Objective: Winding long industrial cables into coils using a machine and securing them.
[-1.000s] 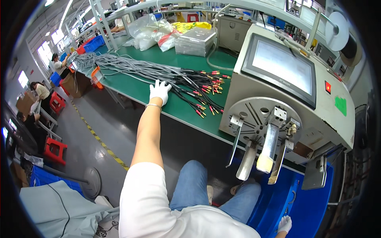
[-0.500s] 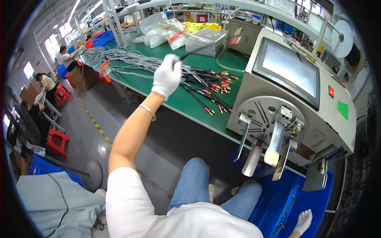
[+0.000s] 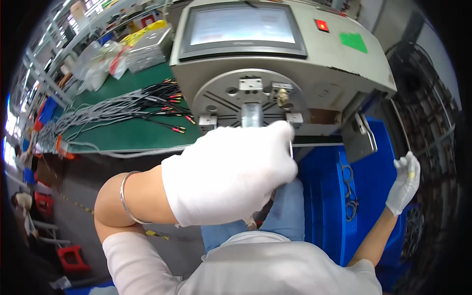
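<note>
My left hand (image 3: 246,164), in a white glove, is close to the camera in front of the machine's round slotted metal disc (image 3: 223,96). Its fingers are curled closed and largely turned away. A grey cable (image 3: 142,153) runs from the bundle along the bench edge to behind this hand; the gripped part is hidden. Part of a metal post (image 3: 252,114) on the disc shows above the glove. Out to the right, my gloved right hand (image 3: 405,184) is raised beside the blue bin (image 3: 366,182), fingers apart, holding nothing.
The beige machine (image 3: 334,73) carries a screen (image 3: 241,24). On the green bench (image 3: 115,135) lies a bundle of grey cables (image 3: 103,110) with black ends and red-and-gold plugs. Coiled cables (image 3: 350,209) sit in the bin. Red stools (image 3: 73,258) and people are at left.
My view has swung right toward the machine. My left hand has moved from over the cable bundle to the disc, drawing a cable along. My right hand has risen beside the bin.
</note>
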`<control>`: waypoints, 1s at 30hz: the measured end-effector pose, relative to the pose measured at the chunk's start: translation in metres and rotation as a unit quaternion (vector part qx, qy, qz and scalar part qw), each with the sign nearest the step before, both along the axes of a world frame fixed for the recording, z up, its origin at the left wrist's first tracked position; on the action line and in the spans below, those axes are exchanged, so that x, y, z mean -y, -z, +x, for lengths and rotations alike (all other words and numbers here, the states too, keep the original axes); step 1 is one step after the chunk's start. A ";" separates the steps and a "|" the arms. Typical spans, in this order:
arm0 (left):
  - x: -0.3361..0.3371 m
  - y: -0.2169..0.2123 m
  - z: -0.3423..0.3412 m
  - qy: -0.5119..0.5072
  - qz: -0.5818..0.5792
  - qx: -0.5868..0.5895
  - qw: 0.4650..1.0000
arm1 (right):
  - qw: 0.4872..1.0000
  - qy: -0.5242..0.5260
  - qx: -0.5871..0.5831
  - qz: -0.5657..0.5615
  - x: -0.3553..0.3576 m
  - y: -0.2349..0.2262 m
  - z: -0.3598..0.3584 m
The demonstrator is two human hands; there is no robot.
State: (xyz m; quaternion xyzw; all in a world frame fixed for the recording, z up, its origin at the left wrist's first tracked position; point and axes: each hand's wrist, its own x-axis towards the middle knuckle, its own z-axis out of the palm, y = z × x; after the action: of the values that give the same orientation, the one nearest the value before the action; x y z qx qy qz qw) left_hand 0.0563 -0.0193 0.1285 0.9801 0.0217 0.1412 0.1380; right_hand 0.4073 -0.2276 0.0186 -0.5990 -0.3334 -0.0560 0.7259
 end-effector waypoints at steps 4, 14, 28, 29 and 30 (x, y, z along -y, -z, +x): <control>0.000 0.005 0.011 -0.071 -0.040 -0.069 0.994 | 0.988 -0.107 0.099 0.047 -0.013 -0.029 -0.030; -0.034 0.037 0.039 -0.156 -0.001 0.250 0.956 | 0.917 -0.260 0.284 -0.105 -0.117 -0.022 -0.121; -0.058 0.075 -0.029 -0.250 -0.285 0.297 0.876 | 0.965 -0.157 0.179 -0.106 -0.182 0.000 -0.167; -0.063 0.085 -0.045 -0.265 -0.373 0.293 0.840 | 0.965 -0.140 0.200 -0.099 -0.185 -0.001 -0.166; -0.068 0.096 -0.063 -0.290 -0.397 0.257 0.832 | 0.962 -0.125 0.222 -0.095 -0.186 -0.001 -0.166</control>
State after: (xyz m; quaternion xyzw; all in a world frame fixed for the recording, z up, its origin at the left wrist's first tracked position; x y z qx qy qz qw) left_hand -0.0067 0.0487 0.0324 0.7180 0.3230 0.4003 0.4689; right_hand 0.2414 -0.0413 0.0200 -0.5911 -0.5622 -0.0646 0.5748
